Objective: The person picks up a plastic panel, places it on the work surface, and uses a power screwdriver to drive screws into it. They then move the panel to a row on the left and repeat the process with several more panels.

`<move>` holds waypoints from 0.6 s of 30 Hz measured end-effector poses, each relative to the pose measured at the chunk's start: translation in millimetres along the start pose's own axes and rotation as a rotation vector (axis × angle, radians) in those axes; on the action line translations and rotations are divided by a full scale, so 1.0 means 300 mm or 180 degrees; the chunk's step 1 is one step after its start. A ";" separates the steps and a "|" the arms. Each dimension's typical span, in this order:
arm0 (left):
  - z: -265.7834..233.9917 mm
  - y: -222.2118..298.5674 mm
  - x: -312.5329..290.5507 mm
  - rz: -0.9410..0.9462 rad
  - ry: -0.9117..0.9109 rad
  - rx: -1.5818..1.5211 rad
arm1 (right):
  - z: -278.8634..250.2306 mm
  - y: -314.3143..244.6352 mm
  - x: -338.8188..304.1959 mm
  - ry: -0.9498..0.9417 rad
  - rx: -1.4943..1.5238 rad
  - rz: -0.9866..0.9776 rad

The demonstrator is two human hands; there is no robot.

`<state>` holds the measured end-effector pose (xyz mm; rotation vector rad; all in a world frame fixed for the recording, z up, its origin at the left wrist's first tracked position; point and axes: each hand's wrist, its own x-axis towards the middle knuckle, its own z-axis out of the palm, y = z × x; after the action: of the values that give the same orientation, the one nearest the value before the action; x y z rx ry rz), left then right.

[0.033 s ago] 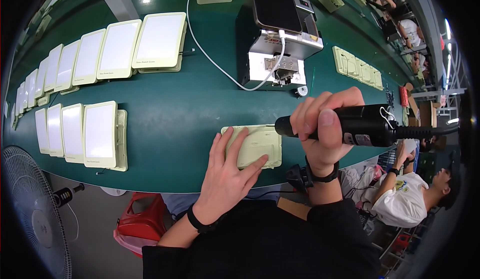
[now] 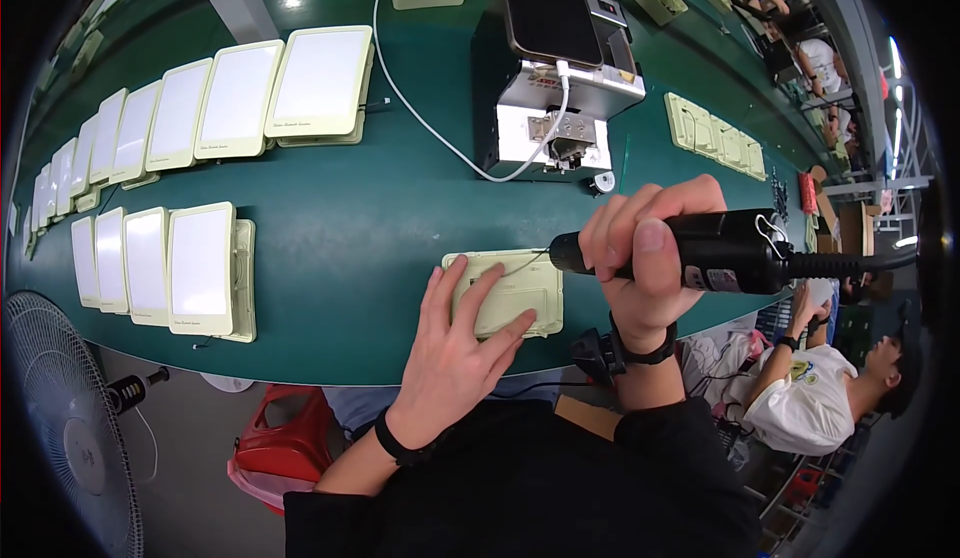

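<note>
A pale green plastic casing lies on the table in front of me, its moulded face up. My left hand rests across its left part, fingers spread flat and stretched out. Wrapped round a black electric screwdriver, my right hand holds it nearly level just right of the casing. The tool's nose points left over the casing's upper right corner. A thin dark line runs from the nose over the casing toward my left index finger; whether it is the bit or a wire I cannot tell.
White-faced panels stand in two leaning rows at left. A machine carries a phone with a white cable. More casings lie at right. A fan stands lower left; a co-worker sits at right.
The thin dark line over the casing shows more clearly now. My left index finger has shifted slightly to the right; the screwdriver has barely moved.
</note>
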<state>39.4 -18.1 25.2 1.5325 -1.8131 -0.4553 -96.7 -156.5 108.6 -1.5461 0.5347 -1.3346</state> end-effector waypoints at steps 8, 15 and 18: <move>0.021 -0.016 -0.028 0.0232 0.0153 0.0098 | 0.001 -0.001 -0.016 0.0104 -0.0069 -0.0184; 0.046 -0.014 -0.050 0.0511 0.0215 0.0245 | 0.009 -0.108 0.169 0.0281 0.0307 -0.0966; 0.034 -0.015 -0.041 0.0597 0.0178 0.0317 | 0.067 -0.067 0.263 0.0601 -0.0333 -0.0664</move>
<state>35.9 -9.0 11.5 1.4090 -1.9384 -0.2333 -60.1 -205.3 166.2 -1.6040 0.5799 -1.6464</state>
